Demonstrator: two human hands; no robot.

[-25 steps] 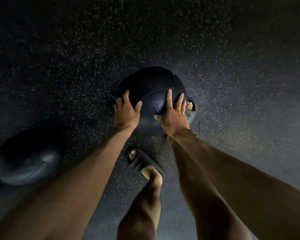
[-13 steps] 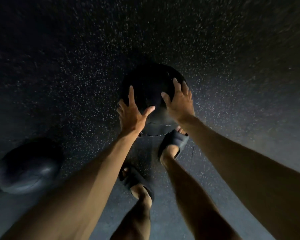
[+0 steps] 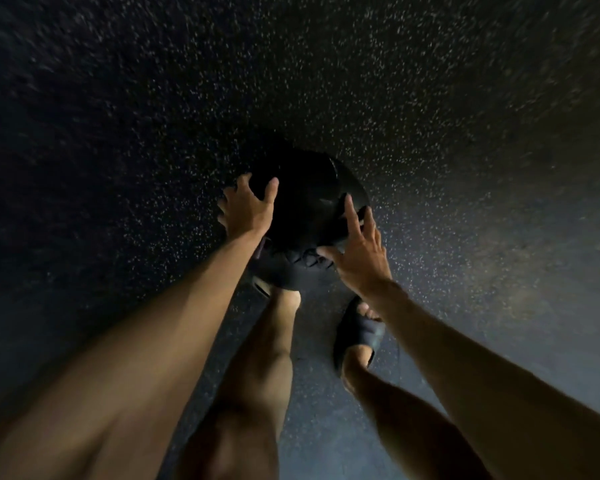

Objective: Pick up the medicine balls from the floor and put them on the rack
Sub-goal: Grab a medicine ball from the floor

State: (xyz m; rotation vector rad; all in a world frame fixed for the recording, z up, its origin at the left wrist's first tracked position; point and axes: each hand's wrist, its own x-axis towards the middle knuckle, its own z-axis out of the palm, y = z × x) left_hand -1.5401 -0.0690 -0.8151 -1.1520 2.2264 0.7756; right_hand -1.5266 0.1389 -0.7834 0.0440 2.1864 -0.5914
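Fingers of both hands are spread wide, cupping opposite flanks of the medicine ball [image 3: 309, 202]: left hand [image 3: 248, 211] pressed on its left side, right hand [image 3: 359, 252] lower on its right. Between the palms, the ball sits over the speckled floor [image 3: 430, 98], equally near both hands; whether it is lifted, I cannot tell.

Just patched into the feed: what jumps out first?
A dark medicine ball sits mid-frame on the speckled floor, with the left hand and right hand spread on either side of it. Below, a bare leg and a dark slide sandal step toward it.
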